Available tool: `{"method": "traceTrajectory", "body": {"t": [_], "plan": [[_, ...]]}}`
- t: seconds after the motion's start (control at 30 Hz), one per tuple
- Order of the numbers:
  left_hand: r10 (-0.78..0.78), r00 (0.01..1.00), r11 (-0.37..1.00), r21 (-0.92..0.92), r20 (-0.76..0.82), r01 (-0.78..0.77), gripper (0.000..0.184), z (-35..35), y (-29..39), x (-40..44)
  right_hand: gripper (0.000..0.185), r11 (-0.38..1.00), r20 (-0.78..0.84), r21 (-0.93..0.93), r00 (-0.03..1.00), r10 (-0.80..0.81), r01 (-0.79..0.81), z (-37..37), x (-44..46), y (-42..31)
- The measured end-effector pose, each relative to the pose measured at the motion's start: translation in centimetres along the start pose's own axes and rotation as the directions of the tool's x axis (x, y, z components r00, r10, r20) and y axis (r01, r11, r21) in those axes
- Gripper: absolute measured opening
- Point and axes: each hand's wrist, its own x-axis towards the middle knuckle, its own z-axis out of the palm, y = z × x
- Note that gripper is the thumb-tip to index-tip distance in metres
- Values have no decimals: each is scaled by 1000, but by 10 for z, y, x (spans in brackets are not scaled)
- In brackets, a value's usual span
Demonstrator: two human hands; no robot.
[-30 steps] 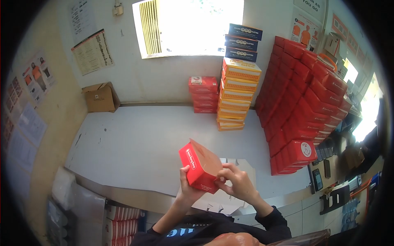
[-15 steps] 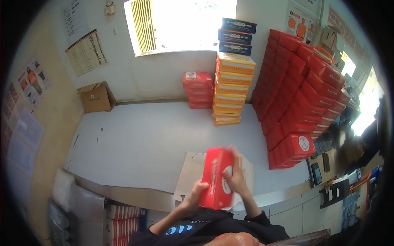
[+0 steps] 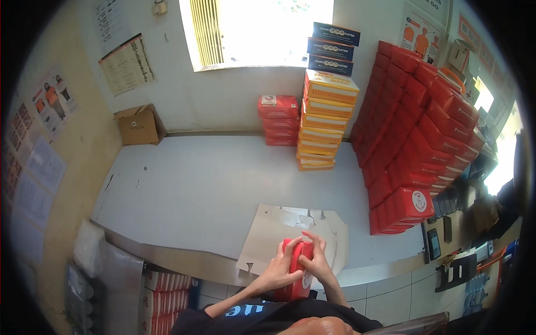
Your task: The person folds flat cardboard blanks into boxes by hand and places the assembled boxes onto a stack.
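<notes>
A red cardboard box [image 3: 296, 287] with a white round print is close to my body at the table's front edge. My left hand [image 3: 281, 269] grips it from the left, fingers on its upper end. On the other side, my right hand [image 3: 316, 260] holds the same end, with fingers bent over its top edge. Parts of the box are hidden behind both hands. Flat unfolded cardboard sheets [image 3: 268, 231] lie on the table just beyond my hands.
The grey-white table [image 3: 184, 195] carries a tall wall of red boxes [image 3: 402, 128] at right. Yellow-white boxes [image 3: 326, 120] topped by dark blue ones [image 3: 330, 49] stand at the back, beside a short red stack [image 3: 277, 120]. A brown carton [image 3: 138, 125] sits back left; a phone [image 3: 434, 244] lies right.
The red box has come down and nearer my body, uncovering more of the cardboard sheets. Both hands have shifted to its upper end. The whole view has moved slightly.
</notes>
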Motion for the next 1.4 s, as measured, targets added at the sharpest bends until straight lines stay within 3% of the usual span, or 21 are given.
{"method": "traceTrajectory", "body": {"t": [0.13, 0.3, 0.43, 0.5, 0.57, 0.6, 0.63, 0.7, 0.77, 0.83, 0.9, 0.93, 0.97, 1.0, 1.03, 1.1, 1.13, 1.2, 1.23, 1.37, 1.4], "plan": [[98, 990, 994, -46, 97, -94, 102, -11, -13, -23, 124, 982, 307, -93, 943, -128, 164, -12, -32, 9], [52, 991, 998, -49, 124, -46, 107, -19, -9, -28, 127, 975, 210, -58, 958, -196, 212, 4, -49, 3], [266, 959, 964, -1, 102, -267, 114, -14, 6, -20, 116, 925, 182, -73, 917, -355, 372, -17, -38, -28], [187, 978, 982, -5, -96, -188, 109, 0, 20, -11, 106, 817, -15, -381, 881, -472, 432, -14, -34, -39], [118, 901, 924, -286, -417, -253, 100, 14, 13, 3, 111, 773, -90, -451, 839, -537, 446, -18, -31, -49], [69, 820, 874, -362, -568, -324, 93, 22, 5, 11, 116, 882, -287, -236, 838, -464, 408, -13, -31, -46], [114, 644, 890, -211, -756, -405, 85, 20, 14, 14, 122, 922, -470, -3, 814, -342, 386, -9, -30, -42], [110, 645, 706, -396, -756, -586, 80, 33, 37, 16, 128, 940, -458, 55, 845, -275, 336, -12, -32, -40], [107, 717, 683, -473, -689, -557, 82, 40, 25, 30, 132, 831, -294, 513, 954, -64, 214, -17, -40, -53], [-25, 785, 536, -671, -619, -512, 86, 38, 9, 50, 130, 851, -295, 472, 951, -93, 230, -47, -42, -53], [10, 844, 448, -752, -537, -484, 69, 14, 16, 73, 128, 896, -245, 416, 968, -50, 152, -81, -48, -67], [14, 857, 445, -764, -515, -467, 69, 19, 27, 81, 122, 961, -480, -147, 832, -278, 235, -91, -52, -62], [-94, 870, 511, -774, -483, -374, 59, 23, 37, 88, 122, 963, -494, -148, 827, -269, 225, -95, -59, -64], [-200, 864, 564, -775, -461, -283, 49, 27, 46, 94, 117, 810, -368, -551, 814, -451, 199, -99, -67, -71], [-88, 908, 560, -774, -411, -296, 46, 46, 55, 91, 112, 499, -173, -851, 810, -560, 164, -104, -73, -79], [187, 939, 612, -714, -287, -340, 56, 82, 78, 70, 100, 409, -106, -897, 819, -564, 166, -119, -75, -84], [282, 954, 527, -815, -102, -243, 64, 74, 111, 54, 92, 693, -311, -707, 818, -484, 142, -146, -77, -79], [468, 877, 551, -741, -107, -384, 68, 54, 140, 49, 76, 670, -412, -730, 692, -593, 139, -212, -76, -71], [622, 778, 550, -657, -91, -516, 73, 47, 144, 52, 68, 369, -259, -925, 569, -780, 85, -248, -71, -66], [620, 719, 556, -471, -315, -685, 75, 46, 133, 75, 52, 344, -327, -930, 719, -614, -129, -349, -42, -3], [488, 809, 591, -559, -327, -582, 74, 48, 130, 73, 49, 283, -328, -938, 782, -531, -201, -363, -33, 6]]}}
